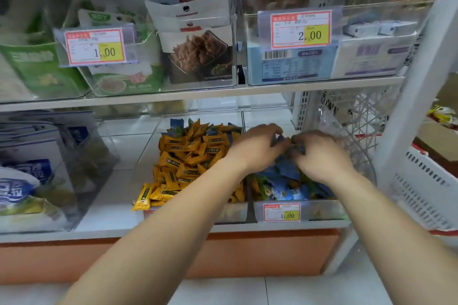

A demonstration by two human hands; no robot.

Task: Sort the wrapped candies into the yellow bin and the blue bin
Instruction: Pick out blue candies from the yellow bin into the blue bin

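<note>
Arms (173, 230) lead to left hand (257, 147) and right hand (321, 156) — nearly touching, fingers curled into blue candies (287, 171), grip too blurred to tell — yellow candies (188, 156) at nine o'clock.

Left grip (257, 148) and right grip (319, 156) are bare, forearms (173, 218) unsleeved.

upper left price tag (94, 47) on a clear bin (138, 44) reads 1.00; upper right price tag (301, 29) on another clear bin (386, 7) reads 2.00; small price tag (281, 212) on the blue bin (322, 210) front reads 1.00; wrapper print (173, 146) too blurred to read
</note>
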